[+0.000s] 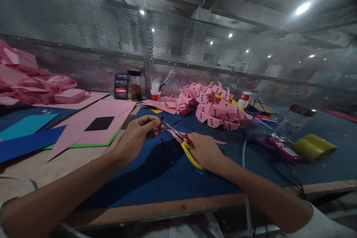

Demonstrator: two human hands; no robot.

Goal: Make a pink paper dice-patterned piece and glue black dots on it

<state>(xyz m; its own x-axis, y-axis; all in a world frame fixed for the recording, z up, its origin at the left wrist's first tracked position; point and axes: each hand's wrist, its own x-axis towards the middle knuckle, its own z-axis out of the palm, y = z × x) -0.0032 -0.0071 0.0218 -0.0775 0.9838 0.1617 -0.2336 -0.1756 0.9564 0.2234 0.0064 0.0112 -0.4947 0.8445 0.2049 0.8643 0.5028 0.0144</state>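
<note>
My right hand [206,151] grips a pair of scissors [192,153] with yellow and red handles, the blades pointing left and away. Close to the blade tips, my left hand [142,130] pinches a small dark piece [162,118], perhaps black paper; its outline is too small to make out. Below both hands lies a dark blue mat [156,186]. A narrow pink paper strip [221,142] rests on it, partly hidden behind the scissors and my right hand. To the left, a black paper rectangle [99,123] lies on a pink sheet [111,108].
Folded pink paper pieces with dark dots [217,109] are heaped behind my hands. More pink paper [33,78] is piled far left. On the right are a clear jar [292,122], a yellow roll [315,148] and a corded tool, perhaps a glue gun [281,150]. A perforated metal screen [173,41] stands behind.
</note>
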